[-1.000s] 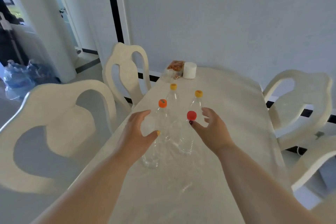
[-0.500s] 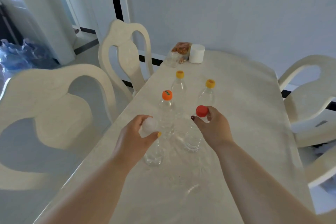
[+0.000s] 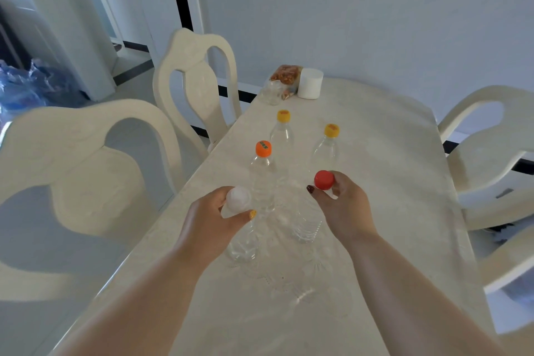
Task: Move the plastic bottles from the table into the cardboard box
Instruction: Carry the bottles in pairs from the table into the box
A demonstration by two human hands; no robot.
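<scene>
Several clear plastic bottles stand upright on the pale table (image 3: 390,153). My left hand (image 3: 212,217) grips the neck of the white-capped bottle (image 3: 242,243) nearest me on the left. My right hand (image 3: 344,208) is closed around the neck of the red-capped bottle (image 3: 307,225). Behind them stand an orange-capped bottle (image 3: 263,179) and two yellow-capped bottles, one at the back left (image 3: 281,133) and one at the back right (image 3: 326,147). No cardboard box is in view.
At the table's far end sit a white cylinder (image 3: 309,83), a snack bag (image 3: 286,74) and a small glass jar (image 3: 271,92). Cream chairs stand on the left (image 3: 199,78), near left (image 3: 86,170) and right (image 3: 488,153). Blue plastic bags (image 3: 26,87) lie on the floor at far left.
Both hands came in from open and apart and closed on the necks of the white-capped and red-capped bottles. The view has shifted slightly closer.
</scene>
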